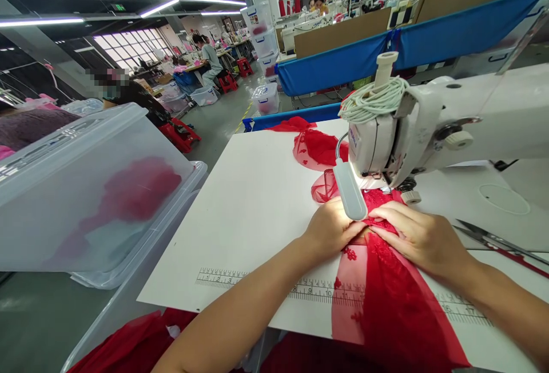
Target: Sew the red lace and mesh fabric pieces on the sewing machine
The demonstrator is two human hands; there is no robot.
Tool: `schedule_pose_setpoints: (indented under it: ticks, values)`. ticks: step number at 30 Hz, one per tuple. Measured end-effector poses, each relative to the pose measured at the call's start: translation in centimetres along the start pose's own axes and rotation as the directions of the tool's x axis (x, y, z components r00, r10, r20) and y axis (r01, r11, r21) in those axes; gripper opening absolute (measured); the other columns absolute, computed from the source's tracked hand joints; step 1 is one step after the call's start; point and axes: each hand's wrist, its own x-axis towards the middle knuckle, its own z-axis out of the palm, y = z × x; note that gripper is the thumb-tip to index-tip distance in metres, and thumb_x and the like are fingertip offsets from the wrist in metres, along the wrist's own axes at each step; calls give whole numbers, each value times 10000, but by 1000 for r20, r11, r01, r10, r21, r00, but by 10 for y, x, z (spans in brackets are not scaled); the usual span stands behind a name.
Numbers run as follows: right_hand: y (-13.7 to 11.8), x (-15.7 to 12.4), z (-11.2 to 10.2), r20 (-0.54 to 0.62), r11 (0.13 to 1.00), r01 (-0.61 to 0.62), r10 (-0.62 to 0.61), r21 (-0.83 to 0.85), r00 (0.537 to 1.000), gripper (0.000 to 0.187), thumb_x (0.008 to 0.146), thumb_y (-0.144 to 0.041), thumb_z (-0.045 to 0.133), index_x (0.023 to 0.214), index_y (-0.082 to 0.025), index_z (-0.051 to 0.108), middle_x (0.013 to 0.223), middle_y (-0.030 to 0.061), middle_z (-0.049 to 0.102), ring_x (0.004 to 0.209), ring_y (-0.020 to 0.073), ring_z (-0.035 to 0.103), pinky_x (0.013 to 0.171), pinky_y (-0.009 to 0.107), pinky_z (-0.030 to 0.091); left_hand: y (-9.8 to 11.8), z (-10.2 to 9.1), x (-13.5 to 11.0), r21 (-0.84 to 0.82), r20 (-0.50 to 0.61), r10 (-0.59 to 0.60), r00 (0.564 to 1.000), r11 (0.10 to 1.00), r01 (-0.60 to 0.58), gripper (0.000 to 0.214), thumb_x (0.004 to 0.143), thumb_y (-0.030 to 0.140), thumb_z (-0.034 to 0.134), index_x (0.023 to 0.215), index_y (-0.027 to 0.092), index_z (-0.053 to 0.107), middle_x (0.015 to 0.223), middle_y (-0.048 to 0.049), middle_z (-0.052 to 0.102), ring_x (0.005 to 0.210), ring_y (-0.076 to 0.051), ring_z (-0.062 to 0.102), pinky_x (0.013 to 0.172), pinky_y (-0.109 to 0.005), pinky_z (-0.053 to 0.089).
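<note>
Red sheer fabric [390,298] with lace and small flower appliqués runs over the white table toward me and under the sewing machine [377,144]. My left hand [328,227] pinches the left edge of the fabric just in front of the needle area; a grey lamp [350,190] hides some of its fingertips. From the right, my right hand [422,235] grips the same cloth with bent fingers, its thumb close to the left one. Between the thumbs the fabric is gathered. The needle itself is too small to make out.
Black-bladed scissors [501,241] lie right of my right hand. A printed ruler scale [223,277] crosses the table's [240,201] near side. Translucent plastic bins [86,201] stand at left, and more red cloth [132,344] hangs below the table edge. Other people sit farther back.
</note>
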Motion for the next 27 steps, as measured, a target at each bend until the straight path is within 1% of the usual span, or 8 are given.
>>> schedule_pose_setpoints:
  ticks: [4, 9, 13, 16, 18, 20, 23, 27]
  values:
    - [0, 0, 0, -7, 998, 35, -36, -52, 999, 238, 1020, -244, 439, 1015, -183, 668, 940, 46, 755, 605, 135, 651, 438, 247, 402, 1, -1, 0, 7, -2, 25, 1000, 1000, -25, 199, 981, 255, 550, 865, 173, 690, 885, -49, 684, 883, -179, 663, 807, -311, 558]
    - [-2, 1, -2, 5, 995, 57, -57, -79, 998, 340, 1035, -237, 383, 883, -206, 685, 923, 50, 736, 527, 108, 569, 425, 250, 340, 3, 1, -1, 193, -31, 70, 997, 979, -62, 147, 950, 259, 583, 876, 190, 689, 834, -33, 656, 802, -158, 637, 695, -263, 527]
    - [-4, 2, -3, 27, 998, 44, -43, -38, 999, 321, 1031, -243, 389, 886, -201, 671, 942, 61, 726, 545, 109, 578, 442, 243, 359, 6, 4, -2, 280, -50, 86, 995, 958, -68, 121, 935, 229, 578, 894, 206, 690, 818, -19, 642, 765, -143, 603, 617, -222, 473]
    - [-4, 3, -3, 32, 999, 35, -34, -33, 999, 312, 1027, -234, 396, 866, -210, 663, 907, 40, 725, 526, 108, 561, 438, 246, 352, 8, 4, -2, 302, -70, 80, 994, 952, -56, 173, 948, 240, 548, 844, 199, 681, 824, -29, 632, 795, -156, 589, 573, -215, 434]
    - [-3, 2, -2, 39, 999, 28, -27, -39, 999, 310, 1023, -233, 400, 867, -217, 668, 886, 29, 726, 520, 112, 558, 435, 252, 347, 8, 3, -2, 329, -63, 101, 993, 942, -75, 213, 958, 247, 529, 804, 196, 666, 791, -29, 609, 755, -154, 560, 530, -216, 390]
    - [-2, 0, -1, 40, 999, 33, -32, -39, 999, 298, 1015, -226, 402, 903, -214, 678, 911, 38, 733, 543, 121, 582, 441, 255, 357, 8, 2, -3, 357, -45, 146, 988, 926, -121, 218, 951, 192, 511, 785, 190, 653, 727, -13, 569, 670, -139, 505, 506, -225, 348]
    - [-1, -1, 0, 25, 998, 52, -51, -40, 998, 289, 1010, -223, 395, 945, -202, 676, 948, 61, 736, 591, 135, 623, 454, 255, 378, 8, 1, -4, 376, -32, 201, 979, 910, -174, 241, 928, 90, 482, 762, 171, 638, 667, 7, 518, 597, -122, 431, 519, -238, 334]
    - [-2, 0, -1, 42, 998, 59, -59, -2, 997, 265, 1002, -194, 399, 934, -200, 655, 925, 58, 720, 619, 139, 646, 453, 252, 374, 9, 1, -8, 340, 14, 175, 985, 925, -169, 210, 902, 56, 507, 773, 153, 642, 706, -2, 534, 611, -117, 449, 523, -226, 344]
